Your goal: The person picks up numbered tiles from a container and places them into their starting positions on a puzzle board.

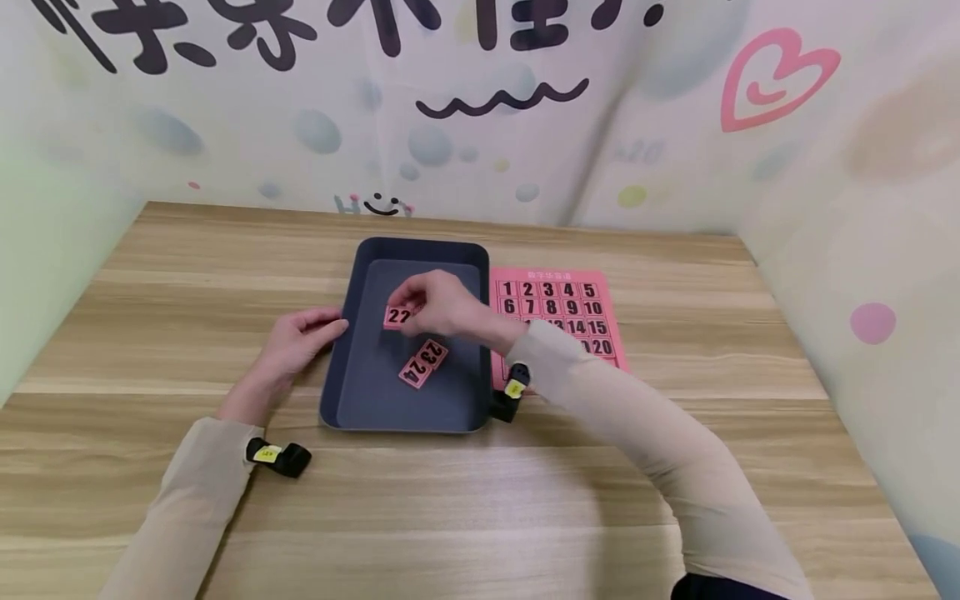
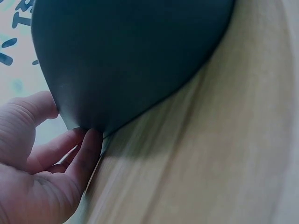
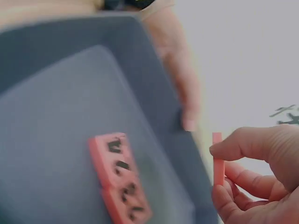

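Observation:
My right hand [image 1: 438, 304] pinches a pink number tile marked 22 [image 1: 393, 318] between thumb and fingertips, above the left part of a dark blue-grey tray [image 1: 360, 400]. In the right wrist view the tile [image 3: 218, 170] shows edge-on. Tile 24 [image 1: 415, 372] and tile 23 [image 1: 432, 353] lie end to end on the tray floor, at a slant. On the tray's left side, my left hand [image 1: 303, 342] holds the rim, with the thumb at the edge and the fingers against the outer wall [image 2: 126, 60].
A pink number board [image 1: 617, 329] lies at the tray's right, its rows showing numbers up to 20; my right forearm covers its lower part. Both rest on a wood-grain table [image 1: 195, 292]. A printed cloth [image 1: 480, 142] hangs behind the table's back edge.

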`<move>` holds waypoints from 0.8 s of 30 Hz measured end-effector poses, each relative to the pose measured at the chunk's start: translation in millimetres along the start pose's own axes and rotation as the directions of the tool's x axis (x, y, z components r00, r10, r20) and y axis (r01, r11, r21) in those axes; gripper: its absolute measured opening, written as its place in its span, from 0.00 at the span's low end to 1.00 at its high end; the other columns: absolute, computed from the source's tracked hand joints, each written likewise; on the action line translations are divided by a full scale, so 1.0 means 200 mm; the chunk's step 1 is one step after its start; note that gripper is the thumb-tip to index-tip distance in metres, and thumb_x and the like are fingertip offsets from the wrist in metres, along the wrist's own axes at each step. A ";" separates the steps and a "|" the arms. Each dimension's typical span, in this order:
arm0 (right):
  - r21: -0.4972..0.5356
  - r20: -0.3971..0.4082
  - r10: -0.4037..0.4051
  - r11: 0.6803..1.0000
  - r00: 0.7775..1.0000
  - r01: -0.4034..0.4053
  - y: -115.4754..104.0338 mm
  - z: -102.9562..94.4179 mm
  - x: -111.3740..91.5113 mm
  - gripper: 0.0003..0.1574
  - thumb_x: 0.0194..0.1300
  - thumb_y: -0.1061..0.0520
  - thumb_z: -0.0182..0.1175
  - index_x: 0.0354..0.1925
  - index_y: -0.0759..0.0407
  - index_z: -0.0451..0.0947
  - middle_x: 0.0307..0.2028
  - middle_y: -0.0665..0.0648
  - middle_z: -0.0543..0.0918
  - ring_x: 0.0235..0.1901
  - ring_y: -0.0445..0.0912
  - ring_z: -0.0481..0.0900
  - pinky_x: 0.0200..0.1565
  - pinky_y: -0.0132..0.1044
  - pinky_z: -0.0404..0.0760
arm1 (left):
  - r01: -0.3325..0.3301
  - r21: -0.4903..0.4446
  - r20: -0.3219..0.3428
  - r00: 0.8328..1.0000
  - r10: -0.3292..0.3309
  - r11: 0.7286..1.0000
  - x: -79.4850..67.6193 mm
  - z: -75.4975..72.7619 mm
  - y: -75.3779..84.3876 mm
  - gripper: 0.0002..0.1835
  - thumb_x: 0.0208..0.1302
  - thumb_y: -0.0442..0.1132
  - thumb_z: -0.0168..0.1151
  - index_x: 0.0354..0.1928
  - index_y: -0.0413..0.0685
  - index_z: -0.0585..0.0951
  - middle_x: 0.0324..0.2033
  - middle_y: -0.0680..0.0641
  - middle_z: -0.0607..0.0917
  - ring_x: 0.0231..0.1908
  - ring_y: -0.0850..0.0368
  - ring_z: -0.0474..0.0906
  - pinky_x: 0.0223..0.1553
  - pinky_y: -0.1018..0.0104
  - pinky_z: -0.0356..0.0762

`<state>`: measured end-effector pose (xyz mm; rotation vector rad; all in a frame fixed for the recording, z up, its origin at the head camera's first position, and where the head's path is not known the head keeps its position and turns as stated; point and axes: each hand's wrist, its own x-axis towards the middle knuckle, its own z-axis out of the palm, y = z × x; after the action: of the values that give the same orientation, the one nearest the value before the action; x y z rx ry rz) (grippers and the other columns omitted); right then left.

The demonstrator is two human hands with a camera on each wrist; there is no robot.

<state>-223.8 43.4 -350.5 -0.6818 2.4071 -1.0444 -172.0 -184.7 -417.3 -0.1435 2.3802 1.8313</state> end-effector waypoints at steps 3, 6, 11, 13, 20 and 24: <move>0.018 -0.022 -0.039 0.999 0.999 0.040 0.03 -0.09 -0.09 0.22 0.51 0.67 0.67 0.47 0.61 0.80 0.40 0.55 0.80 0.39 0.44 0.77 0.42 0.29 0.77 | -0.005 0.000 0.005 1.000 0.005 1.000 0.00 0.00 0.00 0.26 0.64 0.40 0.59 0.58 0.27 0.71 0.36 0.63 0.78 0.39 0.74 0.73 0.40 0.81 0.73; 0.038 -0.053 -0.042 0.998 0.998 0.044 0.12 -0.16 -0.20 0.22 0.50 0.70 0.66 0.47 0.63 0.79 0.42 0.58 0.79 0.42 0.47 0.78 0.44 0.33 0.78 | -0.004 -0.007 0.006 1.000 0.004 1.000 0.00 0.00 0.00 0.27 0.64 0.41 0.60 0.58 0.26 0.71 0.36 0.64 0.79 0.38 0.75 0.73 0.40 0.81 0.73; -0.018 -0.123 -0.035 0.999 0.992 0.033 0.32 -0.22 -0.39 0.21 0.49 0.70 0.67 0.45 0.64 0.79 0.41 0.58 0.80 0.41 0.50 0.76 0.45 0.40 0.78 | 0.004 -0.015 0.004 1.000 -0.004 1.000 0.00 0.00 0.01 0.28 0.64 0.42 0.61 0.57 0.26 0.71 0.35 0.66 0.78 0.38 0.74 0.73 0.40 0.82 0.73; -0.054 -0.149 -0.045 0.998 0.988 0.037 0.39 -0.22 -0.45 0.21 0.48 0.70 0.67 0.44 0.65 0.79 0.41 0.58 0.80 0.41 0.50 0.76 0.46 0.42 0.77 | 0.006 -0.014 0.006 1.000 -0.006 1.000 -0.01 0.00 0.01 0.27 0.64 0.41 0.60 0.58 0.26 0.70 0.34 0.66 0.78 0.38 0.74 0.73 0.40 0.82 0.73; -0.129 -0.196 -0.072 0.991 0.978 0.048 0.55 -0.19 -0.61 0.22 0.44 0.70 0.69 0.42 0.65 0.80 0.40 0.58 0.77 0.40 0.51 0.76 0.44 0.42 0.79 | 0.015 0.007 0.015 1.000 -0.015 1.000 -0.01 -0.01 0.01 0.27 0.65 0.42 0.60 0.58 0.27 0.70 0.37 0.63 0.78 0.39 0.74 0.72 0.40 0.82 0.73; -0.192 -0.226 -0.142 0.976 0.964 0.099 0.60 -0.16 -0.63 0.23 0.41 0.73 0.66 0.41 0.66 0.80 0.39 0.58 0.76 0.39 0.50 0.75 0.42 0.40 0.79 | 0.013 0.002 0.014 1.000 -0.013 1.000 -0.01 0.00 0.01 0.27 0.64 0.41 0.60 0.58 0.27 0.70 0.36 0.64 0.78 0.39 0.74 0.73 0.40 0.81 0.73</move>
<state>-173.0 206.4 -398.3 -0.8143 2.7234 -1.0154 -171.3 -184.9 -414.5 -0.1452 2.3664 1.8182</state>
